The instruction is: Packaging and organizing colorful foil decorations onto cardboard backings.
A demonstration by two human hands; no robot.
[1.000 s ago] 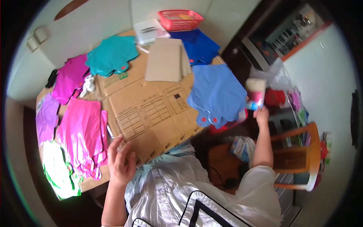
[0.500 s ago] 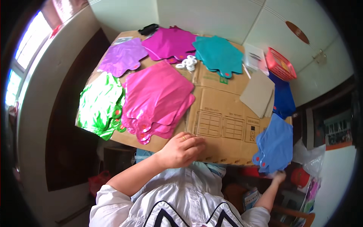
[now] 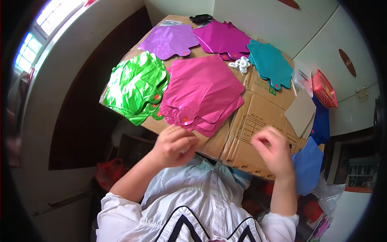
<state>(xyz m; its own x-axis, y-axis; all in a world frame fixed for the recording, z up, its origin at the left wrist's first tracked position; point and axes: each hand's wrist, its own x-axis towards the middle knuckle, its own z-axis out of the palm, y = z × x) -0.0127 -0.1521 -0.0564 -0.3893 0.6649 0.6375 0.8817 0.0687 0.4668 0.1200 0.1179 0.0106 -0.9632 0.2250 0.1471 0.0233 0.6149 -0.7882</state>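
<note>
My left hand (image 3: 175, 145) is curled in a loose fist at the near edge of the flattened cardboard (image 3: 258, 117), just below a stack of flat pink foil balloons (image 3: 201, 94). A ring shows on one finger, and I see nothing in the hand. My right hand (image 3: 272, 153) hovers over the cardboard's near right part with fingers bent and pinched together, and nothing shows between them. A light blue foil balloon (image 3: 308, 165) hangs off the edge just right of that hand.
More flat foil balloons lie on the cardboard: green (image 3: 135, 86), purple (image 3: 169, 40), magenta (image 3: 223, 38), teal (image 3: 270, 64) and dark blue (image 3: 322, 125). There are also small white rings (image 3: 241, 64), a grey card sheet (image 3: 300, 113), a red basket (image 3: 324, 88) and a black object (image 3: 200, 18).
The view swung left across the table. My right hand came up from the light blue balloon at the far right to the cardboard's near edge. My left hand stayed at that edge.
</note>
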